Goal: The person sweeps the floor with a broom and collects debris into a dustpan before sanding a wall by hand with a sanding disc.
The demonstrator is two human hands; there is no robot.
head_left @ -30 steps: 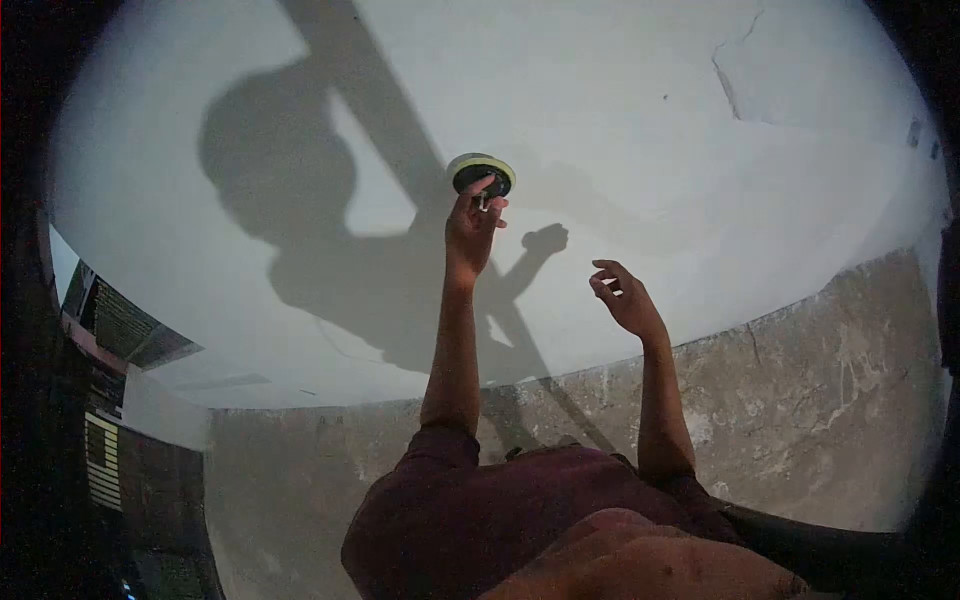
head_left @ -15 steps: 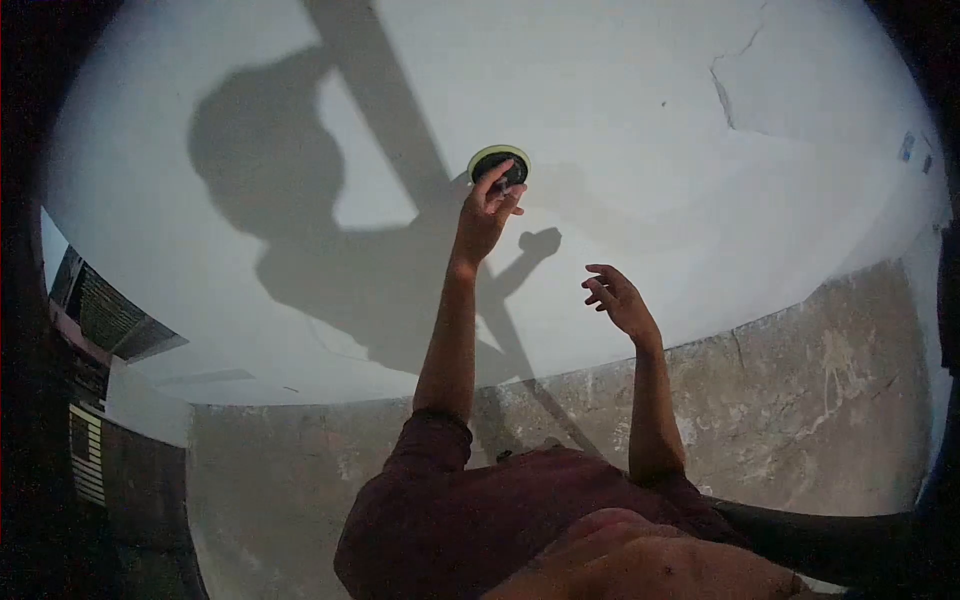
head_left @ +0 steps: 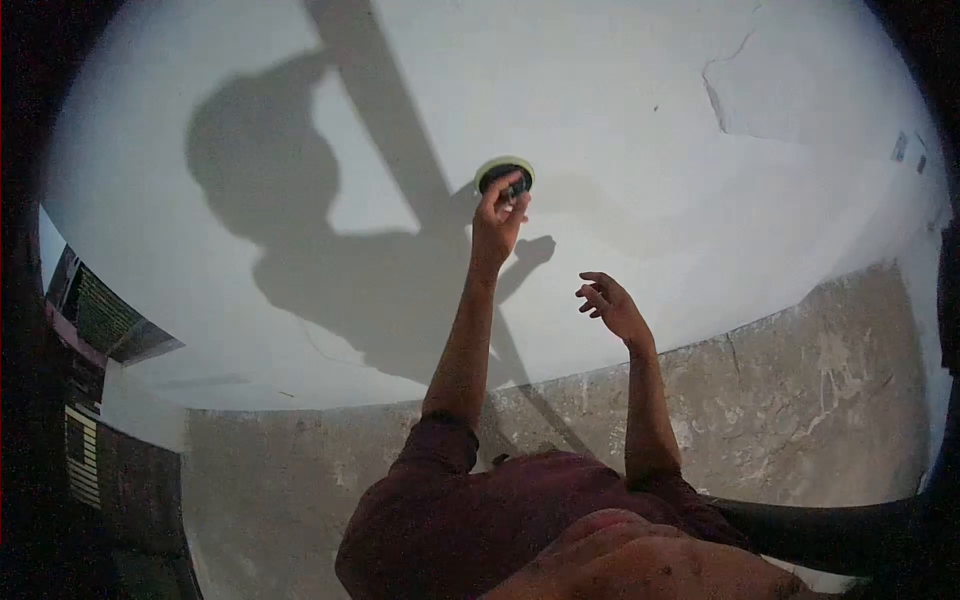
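A round black hand pad (head_left: pixel 492 180) with a pale yellow-green rim lies flat against the white wall (head_left: pixel 620 120). My left hand (head_left: pixel 500 214) reaches up, its thumb and fingers closed around the dark grip at the pad's middle. Lower and to the right, my right hand (head_left: pixel 617 308) is raised in the air before the wall. Its fingers are loosely bent and apart, with nothing in them.
A brown, patchy lower wall band (head_left: pixel 780 390) runs beneath the white part. Upper right, a crack (head_left: pixel 714 98) marks the white surface. My shadow (head_left: pixel 265 160) falls across the left side. A barred opening (head_left: pixel 83 455) shows at far left, and a dark curved shape (head_left: pixel 820 530) at lower right.
My left hand and the pad have slid a little to the right along the wall. My right hand has shifted slightly left and down in view, still open.
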